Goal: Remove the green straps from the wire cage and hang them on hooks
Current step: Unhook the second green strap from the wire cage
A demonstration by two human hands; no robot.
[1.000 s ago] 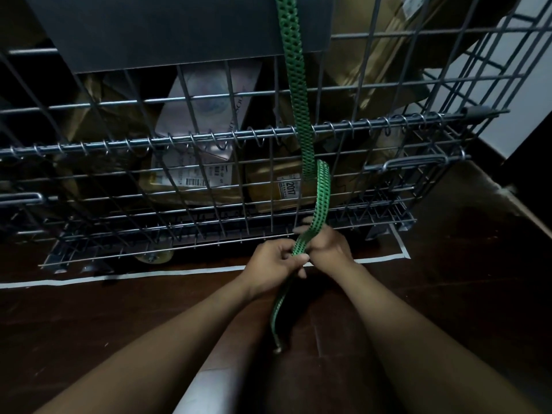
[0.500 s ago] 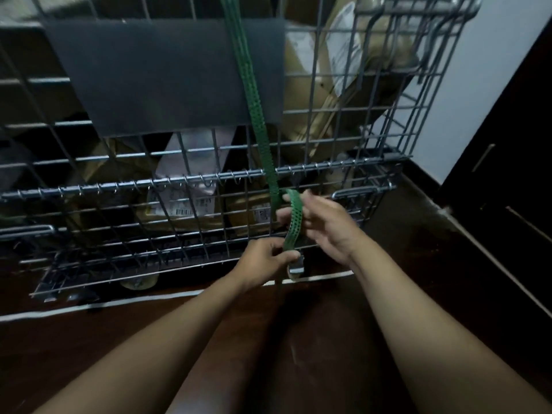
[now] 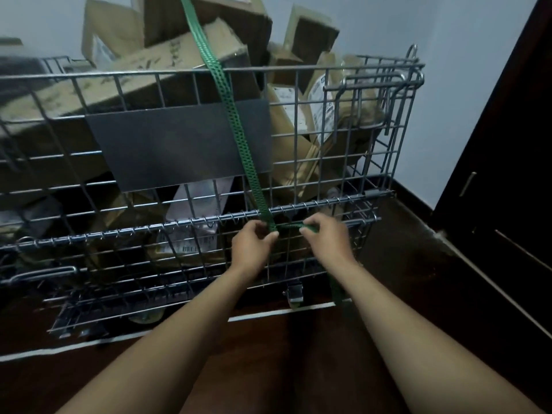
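Ok, both forearms reach forward over the dark floor [image 3: 298, 369]. My left hand [image 3: 252, 246] pinches the green strap [image 3: 236, 121] between thumb and curled fingers, right at the cage's spiral hinge rod [image 3: 328, 203]. My right hand [image 3: 325, 237] has its fingers curled round the same strap, just beside the left. A short run of strap is stretched roughly level between the hands. The loose tail hangs below my right wrist, down toward the white tape line [image 3: 268, 315] on the floor. A caster [image 3: 294, 294] shows under the cage front.

Above my hands the strap climbs the front of the wire cage [image 3: 328, 67], crosses the dark panel [image 3: 164, 144], passes over the top rail and runs on over the piled cardboard boxes [image 3: 167, 58]. Cage is stuffed with boxes and parcels. Behind: pale wall [image 3: 448, 85], dark door [image 3: 507, 174] to the right.
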